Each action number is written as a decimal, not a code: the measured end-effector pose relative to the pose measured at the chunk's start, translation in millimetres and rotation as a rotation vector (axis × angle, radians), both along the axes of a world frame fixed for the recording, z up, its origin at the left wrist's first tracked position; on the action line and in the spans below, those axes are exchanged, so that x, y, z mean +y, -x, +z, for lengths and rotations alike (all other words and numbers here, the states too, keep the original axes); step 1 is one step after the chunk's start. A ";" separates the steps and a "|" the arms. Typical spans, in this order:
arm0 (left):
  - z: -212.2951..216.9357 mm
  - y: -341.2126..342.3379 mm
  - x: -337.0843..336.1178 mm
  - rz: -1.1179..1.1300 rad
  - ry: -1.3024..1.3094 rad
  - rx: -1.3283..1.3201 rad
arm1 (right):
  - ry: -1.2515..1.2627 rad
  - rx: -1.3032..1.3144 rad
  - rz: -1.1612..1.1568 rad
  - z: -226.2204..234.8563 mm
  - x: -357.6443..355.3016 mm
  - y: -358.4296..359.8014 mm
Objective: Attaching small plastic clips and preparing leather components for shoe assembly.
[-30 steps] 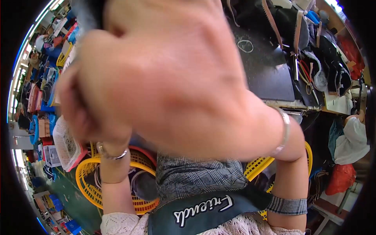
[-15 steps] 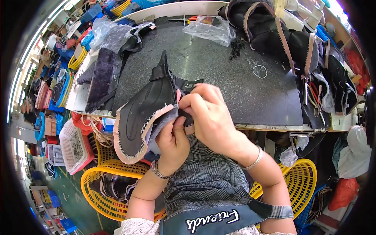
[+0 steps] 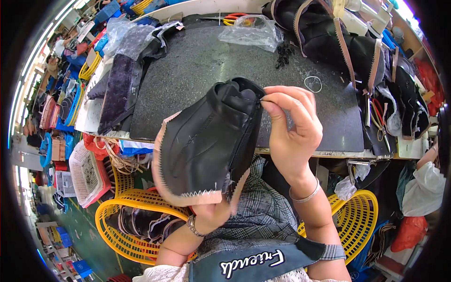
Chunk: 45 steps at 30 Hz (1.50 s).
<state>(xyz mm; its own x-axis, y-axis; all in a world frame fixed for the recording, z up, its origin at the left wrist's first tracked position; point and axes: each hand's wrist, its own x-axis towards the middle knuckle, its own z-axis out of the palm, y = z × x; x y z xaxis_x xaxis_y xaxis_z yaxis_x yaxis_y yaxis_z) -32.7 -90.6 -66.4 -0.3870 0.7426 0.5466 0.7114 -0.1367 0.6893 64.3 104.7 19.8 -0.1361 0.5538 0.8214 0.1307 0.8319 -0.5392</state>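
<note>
1. Closest in, a dark green apron panel (image 3: pixel 230 269) with pale lettering crosses the person's front, just below checked grey cloth (image 3: pixel 263 207).
2. A yellow mesh basket (image 3: pixel 123 244) holding dark, pale-edged pieces stands off to the left, short of the worktable's near edge; a second yellow basket (image 3: pixel 359 214) stands to the right.
3. The left hand (image 3: pixel 211 216) grips the black boot upper (image 3: pixel 202 141) from underneath, at its lower edge; most of its fingers are hidden.
4. That boot upper is held up above the worktable's near edge, left of the middle, its pink zigzag-cut border downward and its zipper (image 3: pixel 246 134) facing right.
5. The right hand (image 3: pixel 296 129) pinches the upper's top rim between thumb and forefinger, beside the zipper's upper end.
6. Beyond, a dark mat (image 3: pixel 183 61) covers much of the worktable (image 3: pixel 89 120). Scissors (image 3: pixel 378 117) with red handles lie by its right edge.
7. Grey plush pieces (image 3: pixel 120 89) lie along the left edge.
8. Farthest, a clear plastic bag (image 3: pixel 253 35) rests near the far edge, and more black uppers (image 3: pixel 322 35) are heaped at the far right corner.
</note>
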 end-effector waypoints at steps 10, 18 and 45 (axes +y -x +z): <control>90.9 17.5 52.7 0.062 -0.089 -0.188 | -0.060 -0.127 0.254 15.0 -19.7 4.1; 82.9 17.2 43.4 0.038 -0.002 -0.290 | 0.283 -0.252 0.414 -3.5 -30.7 0.7; 78.7 3.0 116.3 -0.555 0.355 -0.887 | 0.079 -0.007 -1.143 60.9 68.8 -160.1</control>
<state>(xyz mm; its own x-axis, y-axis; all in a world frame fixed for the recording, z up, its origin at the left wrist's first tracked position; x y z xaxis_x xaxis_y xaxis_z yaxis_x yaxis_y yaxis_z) -35.7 25.8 12.3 -0.1006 0.9942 -0.0389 -0.1542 0.0230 0.9878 224.4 173.6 80.6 0.4759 0.4066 0.7799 0.7915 0.1886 -0.5813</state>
